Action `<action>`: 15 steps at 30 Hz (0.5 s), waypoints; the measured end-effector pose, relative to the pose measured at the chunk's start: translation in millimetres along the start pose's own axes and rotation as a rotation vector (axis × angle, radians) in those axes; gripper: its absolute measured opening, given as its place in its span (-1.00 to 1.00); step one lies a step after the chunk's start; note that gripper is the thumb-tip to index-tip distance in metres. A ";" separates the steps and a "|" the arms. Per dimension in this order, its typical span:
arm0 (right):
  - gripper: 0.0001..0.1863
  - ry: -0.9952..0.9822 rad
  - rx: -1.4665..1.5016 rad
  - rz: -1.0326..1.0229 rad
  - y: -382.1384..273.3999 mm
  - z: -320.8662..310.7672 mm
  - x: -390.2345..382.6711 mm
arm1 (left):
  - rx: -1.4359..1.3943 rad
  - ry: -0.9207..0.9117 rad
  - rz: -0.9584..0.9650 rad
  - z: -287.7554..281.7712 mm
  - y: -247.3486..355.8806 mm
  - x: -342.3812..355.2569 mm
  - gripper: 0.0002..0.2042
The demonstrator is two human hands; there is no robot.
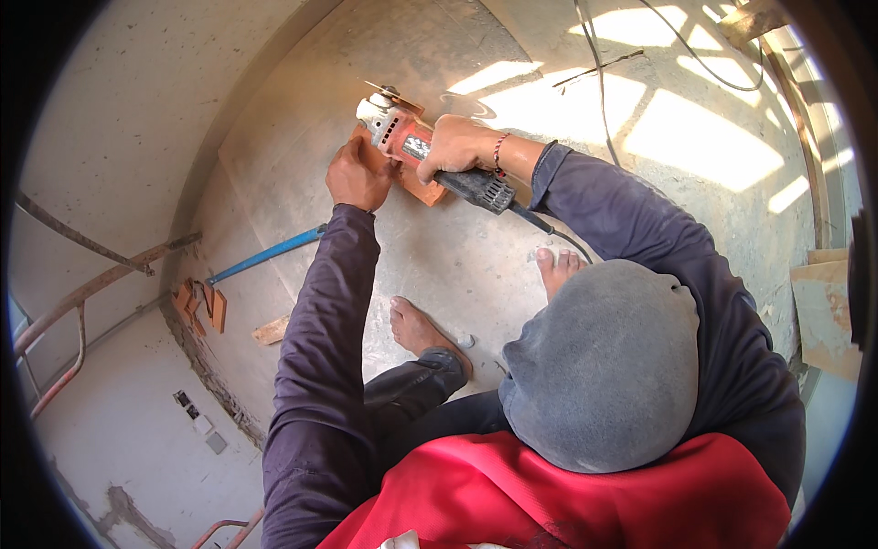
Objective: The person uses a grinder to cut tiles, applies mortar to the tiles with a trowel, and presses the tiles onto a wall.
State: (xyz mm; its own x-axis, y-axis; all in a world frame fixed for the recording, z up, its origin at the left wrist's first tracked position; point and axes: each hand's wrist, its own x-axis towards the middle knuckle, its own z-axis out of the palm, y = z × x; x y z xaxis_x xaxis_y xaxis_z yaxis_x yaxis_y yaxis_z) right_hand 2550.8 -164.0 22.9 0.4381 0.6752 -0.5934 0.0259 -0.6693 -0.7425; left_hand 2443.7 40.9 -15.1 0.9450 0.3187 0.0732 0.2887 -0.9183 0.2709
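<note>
One blue bar (273, 254) between orange pieces (219, 311) and grinder (396, 133); cord (551, 228) trailing.

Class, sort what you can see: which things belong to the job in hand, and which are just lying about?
In use:
angle grinder, gripped by the right hand
orange slab, held by the left hand

Apparently lying about:
blue bar
loose orange pieces near its end
wooden offcut
thin dark rod
</note>
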 end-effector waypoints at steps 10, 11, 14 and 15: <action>-0.44 0.014 0.009 -0.010 7.6 4.2 4.6 | 0.034 -0.013 0.003 1.6 -3.1 1.5 -0.35; -0.44 0.009 0.010 -0.005 7.3 4.0 3.7 | 0.031 -0.012 0.002 0.8 -2.5 1.0 -0.35; -0.44 0.004 -0.001 0.000 5.9 3.3 1.0 | 0.029 -0.003 0.009 -0.4 -1.9 0.4 -0.34; -0.44 0.009 -0.012 -0.005 5.9 3.2 0.8 | 0.035 0.004 0.017 -0.1 -2.2 0.7 -0.34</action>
State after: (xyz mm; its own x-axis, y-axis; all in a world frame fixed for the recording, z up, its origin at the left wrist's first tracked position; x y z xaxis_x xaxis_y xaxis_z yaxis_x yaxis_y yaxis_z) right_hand 2548.4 -166.3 17.0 0.4460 0.6758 -0.5868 0.0393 -0.6698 -0.7415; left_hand 2443.7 43.2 -15.6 0.9491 0.3042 0.0817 0.2781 -0.9310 0.2363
